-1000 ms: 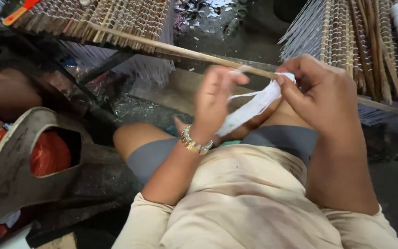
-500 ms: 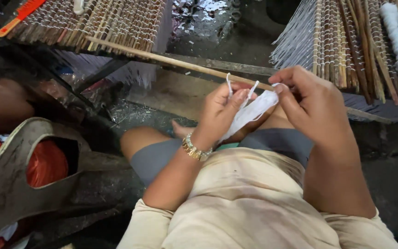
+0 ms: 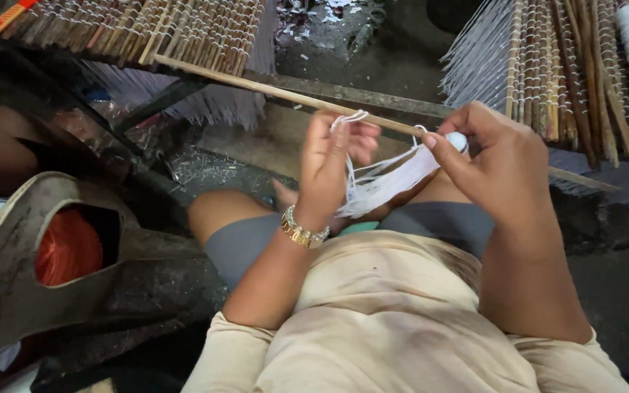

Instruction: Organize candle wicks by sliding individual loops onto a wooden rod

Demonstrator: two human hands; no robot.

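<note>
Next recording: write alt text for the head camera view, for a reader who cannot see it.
A seated person's right hand pinches a bundle of white threads while the left hand pulls a few strands up from it, just below a long bamboo stick. Mats of sticks strung with white thread hang beyond, and a grey scoop-shaped container holding red thread sits at the left.

Soft, even daylight falls from above, lighting the pale shirt [image 3: 402, 320], both forearms and the bundle of white threads [image 3: 391, 182] well, while the ground at the far middle and the near left corner sink into deep shadow. The left hand [image 3: 333, 164] is slightly smeared by motion, its fingertips soft, whereas the right hand [image 3: 500, 164] reads sharper. Wet glints sparkle on the dark debris [image 3: 314, 18] at the far side, and the straight sticks bow a little toward the frame edges.
</note>
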